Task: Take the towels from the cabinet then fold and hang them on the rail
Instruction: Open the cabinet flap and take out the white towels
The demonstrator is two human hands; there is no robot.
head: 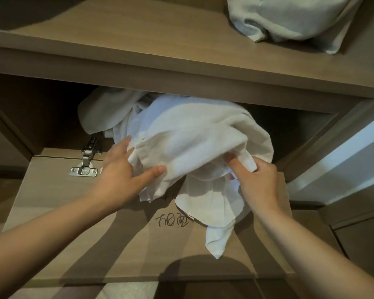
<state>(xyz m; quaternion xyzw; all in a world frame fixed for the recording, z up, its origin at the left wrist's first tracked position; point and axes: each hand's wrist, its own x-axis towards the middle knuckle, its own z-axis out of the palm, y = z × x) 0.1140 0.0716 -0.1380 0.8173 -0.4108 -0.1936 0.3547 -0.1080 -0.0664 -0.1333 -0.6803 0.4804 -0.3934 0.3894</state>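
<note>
A crumpled bundle of white towels (192,139) bulges out of the lower compartment of a wooden cabinet (181,67), with loose ends hanging down over the open door below. My left hand (121,167) grips the bundle's left edge, thumb on top of the cloth and fingers behind it. My right hand (257,180) pinches a fold on the bundle's right underside. A second pale towel (99,113) lies further back in the compartment, partly hidden by the front bundle.
The cabinet door (95,234) lies open and flat beneath my arms, with a metal hinge (85,165) at its left and handwritten marks near its middle. A grey-green cloth (289,20) sits on the upper shelf at right. A pale wall panel (343,169) stands at right.
</note>
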